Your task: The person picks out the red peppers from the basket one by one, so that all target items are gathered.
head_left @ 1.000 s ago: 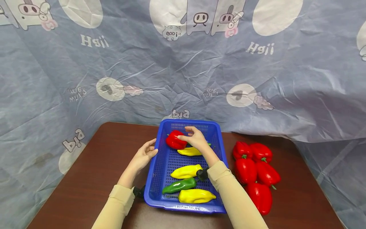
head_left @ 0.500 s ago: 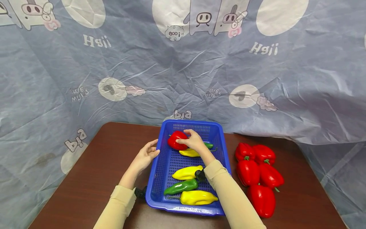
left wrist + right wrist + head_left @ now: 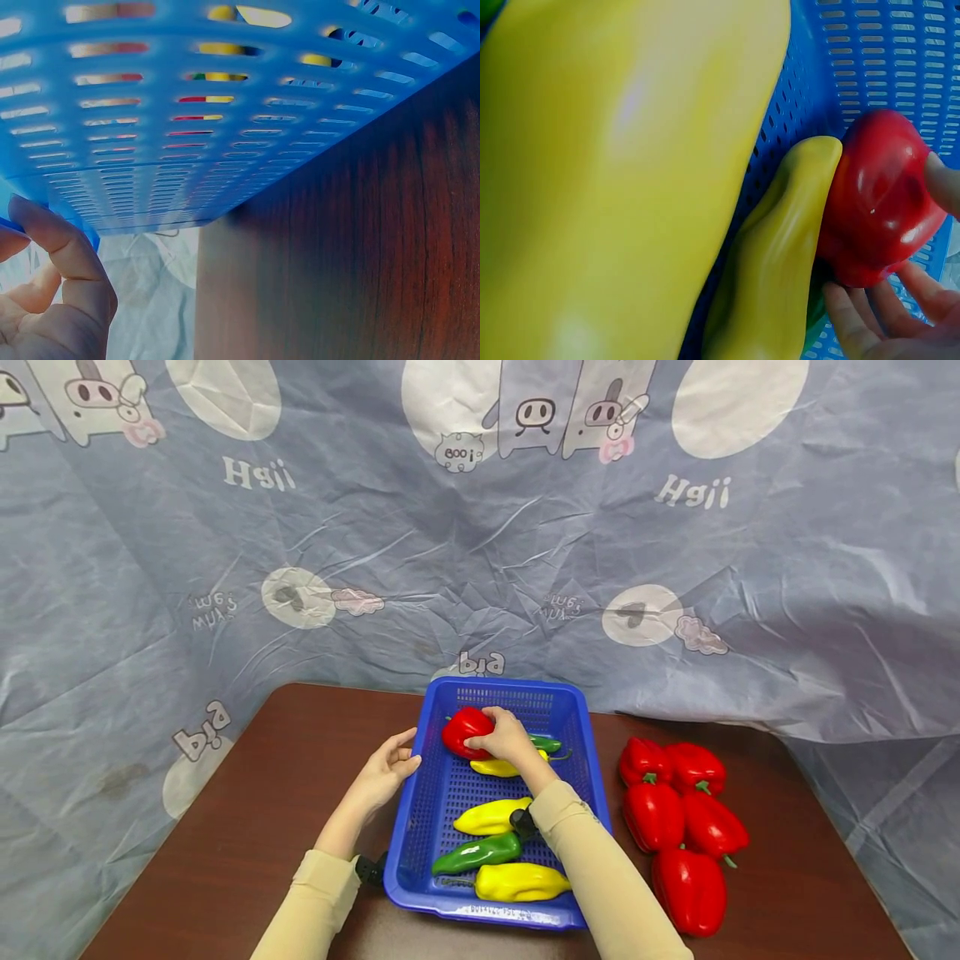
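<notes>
My right hand [image 3: 504, 739] reaches into the blue basket [image 3: 401, 827] and grips a red bell pepper [image 3: 463, 733] near its far left corner. In the right wrist view, the thumb [image 3: 943, 184] lies against one side of the bell pepper [image 3: 881, 199] and the fingers [image 3: 847, 319] against another. My left hand [image 3: 381, 772] holds the basket's left rim, with bent fingers and thumb at the edge [image 3: 49, 229]. A yellow pepper [image 3: 495, 767] and a green one [image 3: 546, 743] lie beside the held bell pepper, partly behind my right hand.
Nearer in the basket lie a yellow pepper [image 3: 491, 816], a green pepper [image 3: 480, 852] and another yellow pepper [image 3: 521, 882]. Several red bell peppers [image 3: 654, 817] are grouped on the brown table [image 3: 247, 810] to the basket's right. A grey-blue printed cloth [image 3: 450, 543] hangs behind.
My right fingers have come down and closed around the red bell pepper, which keeps its place in the basket. My left hand stays at the rim. The head view has shifted slightly.
</notes>
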Demonstrator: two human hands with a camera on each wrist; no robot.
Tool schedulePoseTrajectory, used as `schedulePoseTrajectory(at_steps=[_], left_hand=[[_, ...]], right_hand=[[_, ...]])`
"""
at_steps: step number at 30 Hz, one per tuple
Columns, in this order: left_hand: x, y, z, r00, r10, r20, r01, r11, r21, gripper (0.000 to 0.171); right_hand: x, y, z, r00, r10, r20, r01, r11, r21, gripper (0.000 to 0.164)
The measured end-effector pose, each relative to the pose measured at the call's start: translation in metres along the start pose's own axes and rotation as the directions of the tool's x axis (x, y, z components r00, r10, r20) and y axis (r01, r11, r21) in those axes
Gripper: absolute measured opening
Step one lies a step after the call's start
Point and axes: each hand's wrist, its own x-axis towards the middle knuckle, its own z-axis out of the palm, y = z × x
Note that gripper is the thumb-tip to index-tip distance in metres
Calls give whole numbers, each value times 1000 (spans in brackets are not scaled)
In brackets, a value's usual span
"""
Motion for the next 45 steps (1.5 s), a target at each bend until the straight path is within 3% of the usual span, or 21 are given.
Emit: schedulePoseTrajectory(at_steps=[10, 17, 30, 39, 45], left_hand=[[-1, 0, 0, 1000, -11, 12, 12, 1000, -21, 57], [-1, 0, 1, 1000, -5, 18, 5, 1000, -20, 57], [-1, 0, 2, 1000, -10, 10, 10, 999, -52, 56], [-3, 0, 0, 1000, -1, 28, 2, 1000, -31, 57], [-2, 2, 1, 1000, -3, 21, 3, 1000, -16, 56]], right_hand=[[-2, -2, 5, 999, -23, -31, 20, 995, -94, 70], [-6, -6, 3, 998, -18, -60, 13, 996, -91, 69], [-25, -19, -30, 998, 36, -51, -31, 994, 105, 68], [-56, -17, -61, 998, 59, -7, -54, 953, 299, 67], [-79, -9, -83, 998, 62, -3, -57, 931, 361, 67]])
